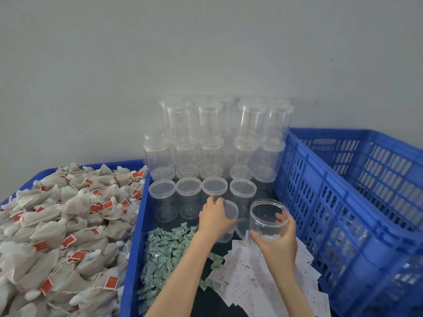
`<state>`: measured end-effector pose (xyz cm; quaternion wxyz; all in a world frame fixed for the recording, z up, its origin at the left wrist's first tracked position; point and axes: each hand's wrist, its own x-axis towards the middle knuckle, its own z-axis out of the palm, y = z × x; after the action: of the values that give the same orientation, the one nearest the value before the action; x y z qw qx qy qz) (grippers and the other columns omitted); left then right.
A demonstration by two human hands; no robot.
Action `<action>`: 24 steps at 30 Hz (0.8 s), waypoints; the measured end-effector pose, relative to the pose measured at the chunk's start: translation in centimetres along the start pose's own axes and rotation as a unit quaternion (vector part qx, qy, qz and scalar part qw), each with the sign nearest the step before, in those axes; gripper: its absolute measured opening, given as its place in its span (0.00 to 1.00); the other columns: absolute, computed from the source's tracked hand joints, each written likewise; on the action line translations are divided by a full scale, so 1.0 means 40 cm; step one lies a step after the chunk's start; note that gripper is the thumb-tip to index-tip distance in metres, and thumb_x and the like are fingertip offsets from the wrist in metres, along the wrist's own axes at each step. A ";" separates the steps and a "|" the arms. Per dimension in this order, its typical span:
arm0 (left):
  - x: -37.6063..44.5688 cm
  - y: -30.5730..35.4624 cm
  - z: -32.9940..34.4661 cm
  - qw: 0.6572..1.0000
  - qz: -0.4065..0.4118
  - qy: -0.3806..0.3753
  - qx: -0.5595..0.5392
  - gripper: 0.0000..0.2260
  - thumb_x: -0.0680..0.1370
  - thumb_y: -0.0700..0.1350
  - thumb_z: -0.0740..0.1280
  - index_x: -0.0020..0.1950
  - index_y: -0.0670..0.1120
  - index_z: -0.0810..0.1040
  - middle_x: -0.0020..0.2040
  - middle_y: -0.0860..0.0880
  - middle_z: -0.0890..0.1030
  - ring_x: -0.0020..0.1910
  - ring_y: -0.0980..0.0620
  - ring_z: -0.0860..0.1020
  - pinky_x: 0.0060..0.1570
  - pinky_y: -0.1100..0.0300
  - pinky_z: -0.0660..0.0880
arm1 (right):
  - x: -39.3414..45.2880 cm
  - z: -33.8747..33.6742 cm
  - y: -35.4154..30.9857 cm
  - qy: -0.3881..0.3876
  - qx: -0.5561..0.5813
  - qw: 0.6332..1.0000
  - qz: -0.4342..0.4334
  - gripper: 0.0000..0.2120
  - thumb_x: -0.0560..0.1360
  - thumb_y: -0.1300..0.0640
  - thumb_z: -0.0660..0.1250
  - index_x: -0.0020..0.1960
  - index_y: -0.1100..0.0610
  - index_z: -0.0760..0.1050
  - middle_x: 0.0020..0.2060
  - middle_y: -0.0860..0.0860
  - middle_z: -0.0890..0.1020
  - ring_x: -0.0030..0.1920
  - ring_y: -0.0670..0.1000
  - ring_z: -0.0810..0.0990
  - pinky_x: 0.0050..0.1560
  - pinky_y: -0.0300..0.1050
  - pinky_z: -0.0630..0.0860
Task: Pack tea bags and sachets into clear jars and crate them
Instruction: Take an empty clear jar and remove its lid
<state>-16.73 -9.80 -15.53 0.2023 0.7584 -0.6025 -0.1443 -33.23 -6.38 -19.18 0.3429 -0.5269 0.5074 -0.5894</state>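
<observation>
My right hand point(278, 239) grips an open clear jar point(265, 216) by its wall, held just above the blue tray point(135, 225). My left hand point(215, 217) holds a clear lid point(230, 210) over a smaller clear jar point(225, 234) beside it. A heap of grey tea bags point(57, 229) with red tags fills the bin at left. Green sachets point(164, 250) lie in a pile in the tray, with white sachets point(247, 268) spread under my right forearm. The blue slatted crate point(348, 202) stands at right with several packed jars inside.
Lidded empty jars point(217, 138) are stacked in two tiers against the grey wall. A row of lidded jars point(201, 188) stands in the tray in front of them. The crate's tall wall point(295, 184) borders the tray on the right.
</observation>
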 end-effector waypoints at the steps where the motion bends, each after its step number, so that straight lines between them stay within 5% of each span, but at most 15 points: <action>1: 0.010 0.004 0.016 1.000 0.002 -0.013 0.026 0.31 0.72 0.60 0.69 0.70 0.47 0.66 0.68 0.45 0.65 0.66 0.42 0.68 0.64 0.48 0.66 | 0.003 -0.004 0.006 0.002 0.002 1.000 0.001 0.44 0.61 0.60 0.84 0.65 0.38 0.62 0.58 0.41 0.74 0.59 0.45 0.72 0.56 0.39 0.65; 10: 0.042 -0.021 0.102 0.979 0.037 -0.006 0.200 0.19 0.79 0.53 0.60 0.66 0.46 0.72 0.65 0.45 0.71 0.67 0.45 0.68 0.66 0.50 0.62 | 0.009 -0.004 0.053 -0.032 -0.011 0.999 0.013 0.45 0.60 0.59 0.85 0.67 0.39 0.63 0.58 0.34 0.73 0.61 0.44 0.73 0.60 0.42 0.66; 24: 0.010 -0.007 0.109 0.975 0.070 0.015 0.209 0.16 0.79 0.47 0.60 0.66 0.46 0.73 0.68 0.44 0.71 0.70 0.45 0.65 0.71 0.50 0.57 | -0.010 0.006 0.040 -0.067 -0.012 0.998 0.008 0.44 0.59 0.61 0.85 0.66 0.41 0.64 0.57 0.35 0.73 0.61 0.45 0.73 0.57 0.38 0.66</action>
<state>-18.42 -10.74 -19.47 0.0575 0.7421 -0.6677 0.0106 -33.12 -6.45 -20.84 0.3745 -0.5649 0.4950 -0.5437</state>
